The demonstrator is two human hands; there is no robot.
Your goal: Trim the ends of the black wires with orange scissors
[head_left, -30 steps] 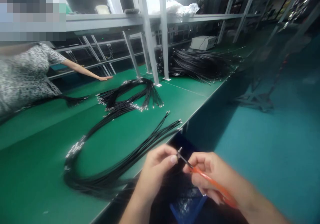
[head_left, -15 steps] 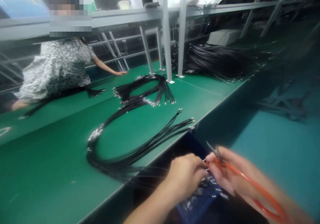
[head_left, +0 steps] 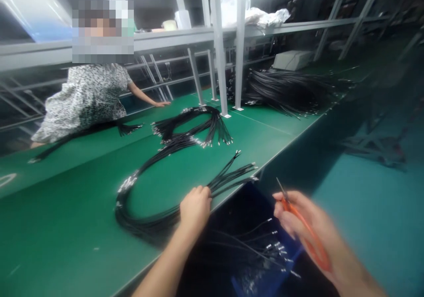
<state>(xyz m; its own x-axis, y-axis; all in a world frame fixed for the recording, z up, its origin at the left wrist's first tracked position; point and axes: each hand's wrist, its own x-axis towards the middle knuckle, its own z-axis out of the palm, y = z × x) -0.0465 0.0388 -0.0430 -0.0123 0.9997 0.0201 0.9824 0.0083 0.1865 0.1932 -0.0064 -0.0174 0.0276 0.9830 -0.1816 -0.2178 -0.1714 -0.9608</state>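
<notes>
My left hand [head_left: 195,206] is closed over a bundle of thin black cables [head_left: 149,219] by the front edge of the green tabletop, its fingertips partly hidden. The bundle curves round in a wide bend, and its metal-tipped ends fan out past my hand. In my right hand [head_left: 298,215] is a pair of scissors with orange handles [head_left: 311,239], blades pointing up and to the left, off the table's edge. Between my forearms, loose cable ends [head_left: 278,248] with shiny tips hang over a blue container [head_left: 265,283].
A co-worker in a patterned top [head_left: 89,96] stands across the green table [head_left: 66,208]. More black cable bundles [head_left: 198,125] lie mid-table, with a large pile [head_left: 285,87] beyond the white posts [head_left: 240,54]. A pale box [head_left: 291,60] sits behind that pile.
My left hand has moved left and up from the loose cable ends beside the scissors onto the cables at the table edge. My right hand still holds the scissors, now turned more upright.
</notes>
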